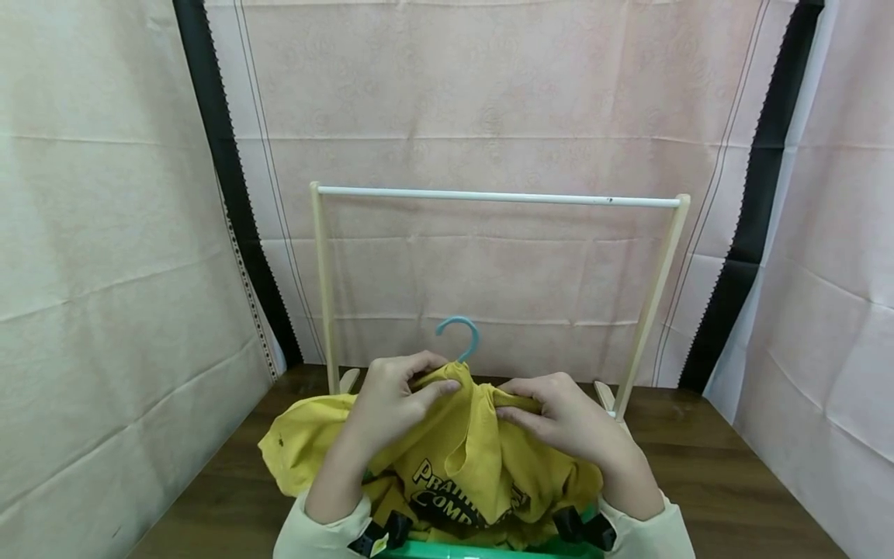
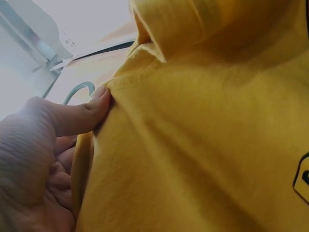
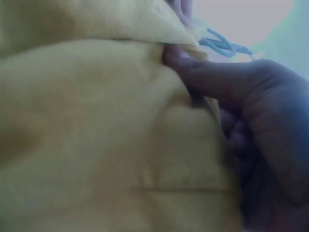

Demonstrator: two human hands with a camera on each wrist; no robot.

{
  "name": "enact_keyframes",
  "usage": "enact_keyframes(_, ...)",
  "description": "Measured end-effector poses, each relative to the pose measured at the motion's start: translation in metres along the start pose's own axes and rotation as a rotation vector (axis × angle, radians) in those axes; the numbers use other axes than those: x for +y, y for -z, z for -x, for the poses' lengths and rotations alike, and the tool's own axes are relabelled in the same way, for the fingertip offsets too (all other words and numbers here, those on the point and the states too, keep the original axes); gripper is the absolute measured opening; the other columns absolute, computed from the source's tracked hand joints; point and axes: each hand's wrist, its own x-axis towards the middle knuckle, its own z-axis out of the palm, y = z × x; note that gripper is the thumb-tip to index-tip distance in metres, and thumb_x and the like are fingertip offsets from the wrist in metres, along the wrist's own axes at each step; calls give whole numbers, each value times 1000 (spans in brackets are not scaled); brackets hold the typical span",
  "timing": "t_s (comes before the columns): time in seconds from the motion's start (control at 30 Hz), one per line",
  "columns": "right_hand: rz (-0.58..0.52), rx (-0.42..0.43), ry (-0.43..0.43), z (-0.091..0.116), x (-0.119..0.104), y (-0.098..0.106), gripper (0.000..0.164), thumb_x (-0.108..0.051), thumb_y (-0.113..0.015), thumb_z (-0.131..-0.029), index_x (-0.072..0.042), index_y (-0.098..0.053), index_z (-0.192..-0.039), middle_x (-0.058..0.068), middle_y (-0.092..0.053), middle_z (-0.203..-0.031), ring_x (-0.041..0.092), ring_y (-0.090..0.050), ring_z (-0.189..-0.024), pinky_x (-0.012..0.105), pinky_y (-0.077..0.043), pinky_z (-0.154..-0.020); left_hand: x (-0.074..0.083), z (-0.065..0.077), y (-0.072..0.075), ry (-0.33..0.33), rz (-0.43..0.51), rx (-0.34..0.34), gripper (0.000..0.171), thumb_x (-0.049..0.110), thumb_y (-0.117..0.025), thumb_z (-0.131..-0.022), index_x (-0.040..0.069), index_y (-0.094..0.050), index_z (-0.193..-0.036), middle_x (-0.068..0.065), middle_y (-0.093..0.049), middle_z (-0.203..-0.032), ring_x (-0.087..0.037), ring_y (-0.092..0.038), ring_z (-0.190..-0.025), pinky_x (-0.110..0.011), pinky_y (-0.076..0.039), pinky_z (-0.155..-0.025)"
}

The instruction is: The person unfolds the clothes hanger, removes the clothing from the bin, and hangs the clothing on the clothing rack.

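Observation:
A yellow top (image 1: pixel 517 458) with dark printed lettering hangs in folds between the two hands. The blue hook of a hanger (image 1: pixel 466 330) sticks up from its neck; the rest of the hanger is hidden by the cloth. My left hand (image 1: pixel 396 400) pinches the top at the shoulder left of the hook, thumb in front and fingers behind. On the other shoulder, my right hand (image 1: pixel 566 415) grips the cloth between thumb and fingers. In the left wrist view the thumb (image 2: pixel 89 113) presses the cloth's edge near the hook. The right wrist view shows the right thumb (image 3: pixel 203 72) likewise.
Behind the hands stands a small rack with a white rail (image 1: pixel 489 196) and pale uprights (image 1: pixel 323 287). A green container's rim (image 1: pixel 454 550) shows below the top, at the near edge. Brown wooden table (image 1: pixel 726 481) extends to both sides, with pale curtains (image 1: pixel 489 93) around it.

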Motion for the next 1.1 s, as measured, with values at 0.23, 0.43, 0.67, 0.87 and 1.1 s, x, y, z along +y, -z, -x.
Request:
enact_keyframes(0.23,23,43,57,0,2,2,17,-9,-75,-91,-19,-76,-106,-11,-73,-98,2,-68,-80,18,-53,-67,-3,2,12,2,-58,-78,8,31,-77,-90,27,-77,-97,21,-71,-87,-2,-57,-64,-24,-50,-58)
enact_keyframes(0.43,57,89,36,7,3,13,21,-8,-76,-90,-22,-76,-106,-12,-74,-98,1,-67,-76,16,-52,-63,-8,5,24,26,-178,-138,9,41,-76,-89,32,-77,-91,22,-69,-82,-1,-51,-60,-24,-46,-54)
enact_keyframes(0.67,38,101,36,12,6,20,23,-5,-76,-90,-21,-76,-107,-10,-74,-100,5,-69,-80,18,-53,-65,-11,9,29,63,-186,-184,9,39,-77,-88,32,-78,-93,22,-68,-82,-1,-48,-58,-24,-45,-55)
enact_keyframes(0.87,14,109,45,11,4,17,24,-3,-75,-90,-19,-76,-108,-8,-74,-101,7,-69,-82,19,-55,-69,-9,9,26,50,-192,-169,11,41,-77,-88,32,-79,-95,22,-71,-87,0,-53,-60,-24,-46,-54)
enact_keyframes(1.1,41,125,37,8,2,15,24,-4,-75,-90,-19,-76,-109,-8,-74,-100,3,-64,-73,18,-51,-62,-8,7,24,34,-182,-170,9,38,-78,-88,33,-79,-94,24,-70,-85,0,-53,-60,-23,-47,-54)
